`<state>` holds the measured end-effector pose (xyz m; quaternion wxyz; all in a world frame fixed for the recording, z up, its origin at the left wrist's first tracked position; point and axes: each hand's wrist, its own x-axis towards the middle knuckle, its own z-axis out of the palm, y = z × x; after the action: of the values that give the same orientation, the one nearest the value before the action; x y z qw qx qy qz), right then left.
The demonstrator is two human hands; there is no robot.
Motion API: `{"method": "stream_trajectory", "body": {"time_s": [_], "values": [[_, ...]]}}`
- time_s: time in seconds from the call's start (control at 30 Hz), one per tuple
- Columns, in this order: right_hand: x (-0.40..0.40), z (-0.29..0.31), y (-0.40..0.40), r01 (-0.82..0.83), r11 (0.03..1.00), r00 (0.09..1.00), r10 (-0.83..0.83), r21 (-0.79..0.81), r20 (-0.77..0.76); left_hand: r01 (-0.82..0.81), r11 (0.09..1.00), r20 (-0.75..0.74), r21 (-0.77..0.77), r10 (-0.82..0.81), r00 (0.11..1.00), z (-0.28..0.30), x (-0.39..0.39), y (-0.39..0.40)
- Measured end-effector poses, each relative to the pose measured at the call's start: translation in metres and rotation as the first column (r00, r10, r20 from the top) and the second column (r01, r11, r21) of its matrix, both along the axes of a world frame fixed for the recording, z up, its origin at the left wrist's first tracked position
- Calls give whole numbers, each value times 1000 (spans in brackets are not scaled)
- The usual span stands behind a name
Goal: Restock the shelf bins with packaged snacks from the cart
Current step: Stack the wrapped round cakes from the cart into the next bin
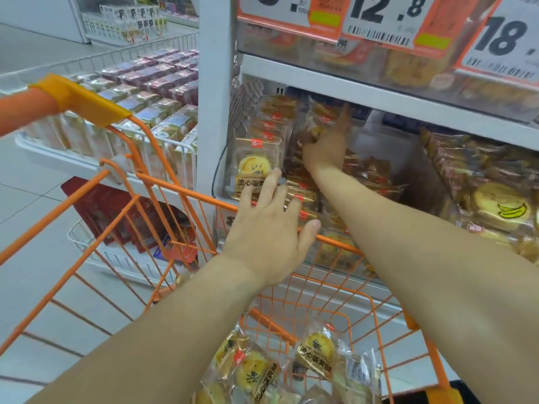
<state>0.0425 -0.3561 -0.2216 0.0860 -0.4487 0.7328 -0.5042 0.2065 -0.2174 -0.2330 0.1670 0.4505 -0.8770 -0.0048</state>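
Left hand [269, 225] spread, fingertips on the near snack row [256, 167] — right hand [326, 147] pinches a far packet [316, 123] in the bin [221, 182].

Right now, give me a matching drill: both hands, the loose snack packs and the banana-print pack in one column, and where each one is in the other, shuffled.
Column one:
1. left hand
2. right hand
3. loose snack packs
4. banana-print pack

Column two:
A. in the orange cart
B. reaching deep into the shelf bin
C. right-hand section of the shelf
D. fingers spread at the bin's front row

Pairs: 1-D, 2-B, 3-A, 4-C
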Motion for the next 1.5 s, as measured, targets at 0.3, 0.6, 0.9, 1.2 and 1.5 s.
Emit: {"method": "stream_trajectory", "body": {"time_s": [0.3, 0.6, 0.9, 1.2, 1.5], "values": [[2, 3, -11, -124, 992, 966, 120, -5, -228, -20, 1000, 7, -3, 20, 1000, 0, -2, 0], [-30, 13, -3, -238, 933, 810, 344, 269, -476, -24, 1000, 19, 7, 24, 1000, 0, -1, 1], [-29, 28, 31, -236, 944, 860, 314, 232, -402, -1, 1000, 33, 25, 0, 999, 2, 0, 0], [-7, 44, 164, -364, 912, 788, 410, 190, -459, 85, 990, 34, 115, -89, 995, 10, 4, -1], [1, 26, 250, -313, 119, 369, 929, 942, 5, 241, 918, -176, 314, -193, 965, 51, 2, 37]]}}
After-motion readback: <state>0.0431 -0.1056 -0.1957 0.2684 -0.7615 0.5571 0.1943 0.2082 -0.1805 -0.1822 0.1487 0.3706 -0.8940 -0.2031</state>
